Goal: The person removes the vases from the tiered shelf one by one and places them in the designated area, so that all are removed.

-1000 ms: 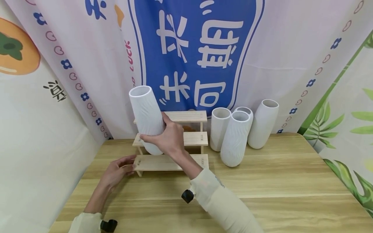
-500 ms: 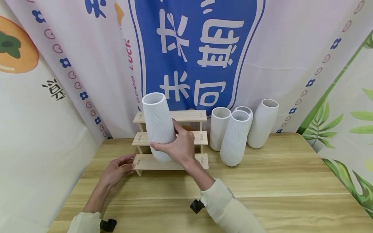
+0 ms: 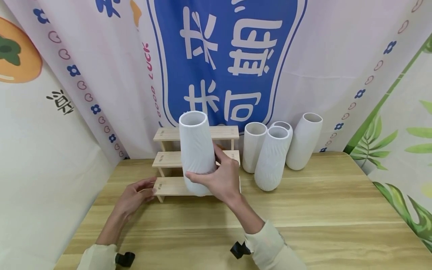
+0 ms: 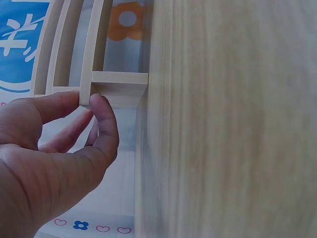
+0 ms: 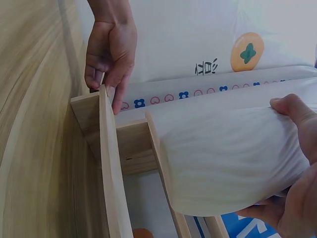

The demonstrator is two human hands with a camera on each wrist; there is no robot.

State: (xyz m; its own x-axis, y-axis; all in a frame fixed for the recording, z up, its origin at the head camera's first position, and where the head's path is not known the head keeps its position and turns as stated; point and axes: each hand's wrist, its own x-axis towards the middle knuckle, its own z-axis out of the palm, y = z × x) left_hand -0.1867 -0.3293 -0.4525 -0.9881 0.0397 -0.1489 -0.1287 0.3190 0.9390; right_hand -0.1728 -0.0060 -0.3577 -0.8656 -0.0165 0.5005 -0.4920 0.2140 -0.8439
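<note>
Five white vases: four stand grouped (image 3: 280,150); right hand (image 3: 222,180) grips one (image 3: 197,150), left hand (image 3: 133,195) pinches three-step rack (image 3: 168,187).

Matt white ribbed vase (image 3: 197,153), seemingly ceramic, pale wooden rack (image 3: 168,186)

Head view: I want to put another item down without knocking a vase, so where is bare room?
The wooden table is bare in front, between the stepped rack and its near edge, and right of the four standing vases. It is crowded where the right hand grips the white vase at the rack; the left hand holds the rack's end.
</note>
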